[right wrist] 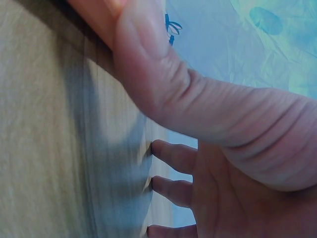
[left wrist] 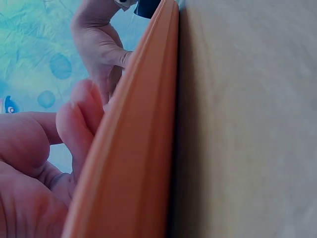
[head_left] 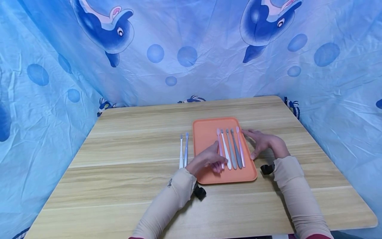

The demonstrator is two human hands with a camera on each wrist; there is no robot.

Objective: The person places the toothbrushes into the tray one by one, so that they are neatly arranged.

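On the orange tray (head_left: pixel 206 132) several toothbrushes lie side by side: a pink one (head_left: pixel 218 132) at the left, a white one (head_left: pixel 224 142), a grey-green one (head_left: pixel 231 149), a dark grey one (head_left: pixel 237 152) and a lilac one (head_left: pixel 240 146). My left hand (head_left: pixel 210 157) reaches over the tray's left side, index fingertip at the pink toothbrush and thumb across toward the white handle; its other fingers bend loosely. My right hand (head_left: pixel 264 142) is at the tray's right edge, thumb (right wrist: pixel 143 54) touching the rim and fingers spread along that side.
A white toothbrush (head_left: pixel 181 149) and a blue one (head_left: pixel 186 147) lie on the wooden table (head_left: pixel 125 166) left of the tray, handle ends partly behind the left forearm. Blue dolphin-print cloth (head_left: pixel 185 79) hangs behind and beside the table.
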